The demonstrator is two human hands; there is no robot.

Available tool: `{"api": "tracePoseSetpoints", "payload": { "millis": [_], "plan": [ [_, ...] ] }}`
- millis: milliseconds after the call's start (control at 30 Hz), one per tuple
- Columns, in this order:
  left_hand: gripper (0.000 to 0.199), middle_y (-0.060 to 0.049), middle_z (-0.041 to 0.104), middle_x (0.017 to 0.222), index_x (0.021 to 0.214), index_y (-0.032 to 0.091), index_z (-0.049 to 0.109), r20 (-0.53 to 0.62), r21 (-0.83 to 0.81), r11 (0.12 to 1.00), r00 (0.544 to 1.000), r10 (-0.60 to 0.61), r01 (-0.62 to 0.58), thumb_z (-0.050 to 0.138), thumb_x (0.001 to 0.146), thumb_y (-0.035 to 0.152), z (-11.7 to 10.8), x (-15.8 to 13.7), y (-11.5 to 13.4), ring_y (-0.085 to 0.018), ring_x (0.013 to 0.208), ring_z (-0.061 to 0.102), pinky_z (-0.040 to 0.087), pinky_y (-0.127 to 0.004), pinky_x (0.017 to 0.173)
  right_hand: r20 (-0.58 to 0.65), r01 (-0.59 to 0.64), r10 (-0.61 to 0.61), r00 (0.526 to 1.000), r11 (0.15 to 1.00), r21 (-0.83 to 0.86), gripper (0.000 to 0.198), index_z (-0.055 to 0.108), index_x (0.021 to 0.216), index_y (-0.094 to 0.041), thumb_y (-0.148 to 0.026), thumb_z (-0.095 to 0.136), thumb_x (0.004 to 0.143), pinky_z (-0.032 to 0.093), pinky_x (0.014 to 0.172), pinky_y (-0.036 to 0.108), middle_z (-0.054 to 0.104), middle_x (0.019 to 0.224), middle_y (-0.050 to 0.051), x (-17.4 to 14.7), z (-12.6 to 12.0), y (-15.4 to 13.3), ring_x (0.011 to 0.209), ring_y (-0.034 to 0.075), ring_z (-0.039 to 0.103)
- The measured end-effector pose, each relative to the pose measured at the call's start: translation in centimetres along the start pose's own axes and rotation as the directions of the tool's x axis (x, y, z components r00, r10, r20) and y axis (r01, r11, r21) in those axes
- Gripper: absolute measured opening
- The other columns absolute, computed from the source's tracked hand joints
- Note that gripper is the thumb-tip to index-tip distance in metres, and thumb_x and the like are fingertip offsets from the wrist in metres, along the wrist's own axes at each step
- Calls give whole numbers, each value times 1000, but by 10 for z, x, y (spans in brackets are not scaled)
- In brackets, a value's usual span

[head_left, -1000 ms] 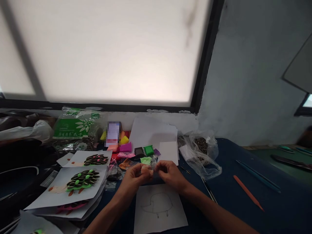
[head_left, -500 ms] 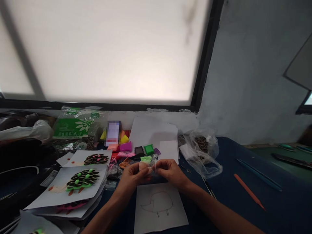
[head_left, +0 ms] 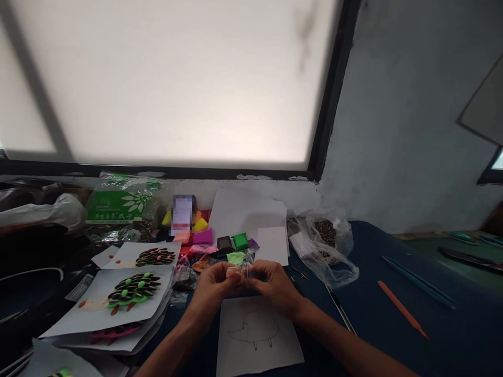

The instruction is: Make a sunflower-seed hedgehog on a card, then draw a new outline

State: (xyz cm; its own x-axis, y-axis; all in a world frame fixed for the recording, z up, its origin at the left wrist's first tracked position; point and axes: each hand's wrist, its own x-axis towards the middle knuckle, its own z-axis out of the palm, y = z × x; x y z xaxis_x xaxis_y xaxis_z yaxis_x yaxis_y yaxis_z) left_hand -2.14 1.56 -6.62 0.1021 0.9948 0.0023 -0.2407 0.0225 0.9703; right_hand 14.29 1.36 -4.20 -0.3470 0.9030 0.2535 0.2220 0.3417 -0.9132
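Note:
Above a white sheet with a pencil outline of a hedgehog, my hands meet over one small packet. My left hand is closed on a pale pink lump of modelling clay in clear plastic. The crinkled plastic wrapper rises beside the lump, and the fingers of my right hand pinch it. The fingers partly hide both lump and wrapper. Just beyond lie a light green clay packet, a dark green packet and a black one.
At left lie sheets with seed-covered hedgehogs. Behind them stands a green sunflower-seed bag. A clear bag of seeds sits back right. An orange tool and blue tweezers lie at right. White paper rests by the wall.
My right hand has shifted slightly left and down, closer to my left hand. Both still grip the clay packet, and the pink lump shows less between the fingers.

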Motion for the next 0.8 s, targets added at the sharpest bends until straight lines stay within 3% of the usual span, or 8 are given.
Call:
{"api": "tracePoseSetpoints", "payload": {
  "millis": [267, 433, 600, 800],
  "plan": [
    [39, -2, 64, 64, 62, 16, 60, 36, 73, 997, 999, 4, -6, 83, 56, 46, -1, 1, 2, -18, 62, 63, 54, -30, 64, -10, 144, -155, 988, 939, -313, 10, 71, 74, -21, -22, 65, 82, 43, 66, 26, 66, 74, 1, -2, 1, -5, 72, 17, 59],
    [43, 0, 63, 63, 62, 16, 60, 11, 15, 1000, 1000, -5, 5, 83, 52, 50, -2, 5, -3, -18, 62, 63, 55, -33, 67, -22, 175, -193, 981, 928, -330, 11, 69, 72, -20, -16, 63, 80, 44, 67, 27, 66, 74, 2, -1, -1, -7, 72, 17, 60],
    [44, -1, 65, 65, 63, 16, 60, 73, 23, 998, 996, -52, 51, 84, 53, 52, -1, 4, -4, -18, 63, 65, 56, -35, 69, -7, 177, -189, 982, 931, -318, 13, 68, 73, -21, -16, 61, 82, 44, 66, 25, 65, 75, 1, -1, 1, -3, 72, 16, 59],
    [52, 0, 64, 59, 58, 19, 47, 41, -7, 998, 997, -69, 69, 87, 47, 50, -2, 4, -3, -17, 58, 63, 57, -33, 62, -16, 213, -235, 972, 906, -366, 13, 67, 72, -19, -15, 60, 82, 43, 67, 27, 65, 75, 2, -5, 0, -2, 74, 17, 59]
  ]
}}
